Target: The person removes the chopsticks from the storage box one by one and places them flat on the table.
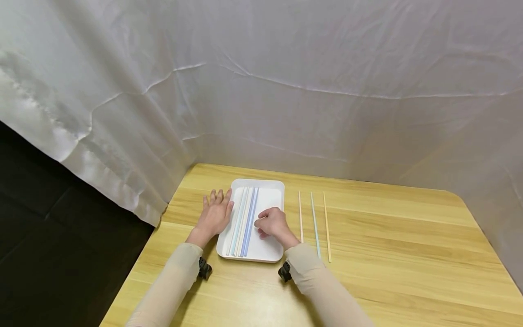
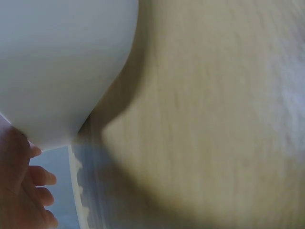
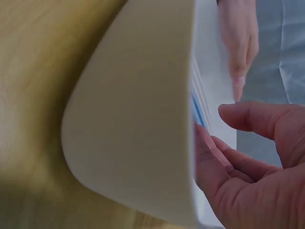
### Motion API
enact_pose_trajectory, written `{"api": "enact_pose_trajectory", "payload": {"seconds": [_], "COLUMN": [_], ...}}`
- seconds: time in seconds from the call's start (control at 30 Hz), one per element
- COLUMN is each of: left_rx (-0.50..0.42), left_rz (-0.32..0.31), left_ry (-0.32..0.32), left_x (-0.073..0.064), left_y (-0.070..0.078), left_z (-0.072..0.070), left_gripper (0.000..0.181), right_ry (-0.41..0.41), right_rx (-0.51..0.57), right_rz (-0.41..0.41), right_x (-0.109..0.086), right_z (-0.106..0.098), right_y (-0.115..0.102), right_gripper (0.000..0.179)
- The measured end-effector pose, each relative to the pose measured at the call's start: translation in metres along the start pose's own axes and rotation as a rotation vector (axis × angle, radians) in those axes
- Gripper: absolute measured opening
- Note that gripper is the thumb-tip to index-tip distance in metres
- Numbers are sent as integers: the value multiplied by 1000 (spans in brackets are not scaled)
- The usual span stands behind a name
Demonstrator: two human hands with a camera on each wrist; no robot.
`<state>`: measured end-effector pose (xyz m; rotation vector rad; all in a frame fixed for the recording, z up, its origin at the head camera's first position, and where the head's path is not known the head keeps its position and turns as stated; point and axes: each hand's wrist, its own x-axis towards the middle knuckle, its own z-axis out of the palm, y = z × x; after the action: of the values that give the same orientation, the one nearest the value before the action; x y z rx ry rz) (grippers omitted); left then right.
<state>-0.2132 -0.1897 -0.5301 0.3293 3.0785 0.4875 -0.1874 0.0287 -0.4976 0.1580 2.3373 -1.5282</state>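
Note:
A white tray (image 1: 270, 245) lies on the table with several long, thin sticks (image 1: 243, 222), like chopsticks, side by side in its left half, in white, pale teal and blue. My left hand (image 1: 215, 215) rests at the tray's left rim with its fingers spread and straight. Over the tray's right half is my right hand (image 1: 273, 223), its fingers loosely bent beside the blue sticks (image 1: 250, 222). The right wrist view shows the right thumb (image 3: 252, 117) apart from the fingers, with the tray's outer wall (image 3: 128, 114) covering part of the hand.
To the right of the tray, a pink stick (image 1: 300, 213), a teal stick (image 1: 315, 222) and a yellow stick (image 1: 327, 227) lie apart on the wooden table (image 1: 408, 254). A pale curtain (image 1: 286, 91) hangs behind the table's far edge.

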Motion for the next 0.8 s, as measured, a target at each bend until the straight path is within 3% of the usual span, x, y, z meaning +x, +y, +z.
{"api": "enact_pose_trajectory", "payload": {"seconds": [0.8], "left_rx": [11], "left_rz": [-15], "left_ry": [12], "left_x": [-1], "left_y": [3], "left_z": [-1], "left_gripper": [60], "right_ry": [34], "right_rx": [-24], "right_rz": [11], "right_x": [4], "right_z": [17], "right_y": [-1], "right_gripper": [31]}}
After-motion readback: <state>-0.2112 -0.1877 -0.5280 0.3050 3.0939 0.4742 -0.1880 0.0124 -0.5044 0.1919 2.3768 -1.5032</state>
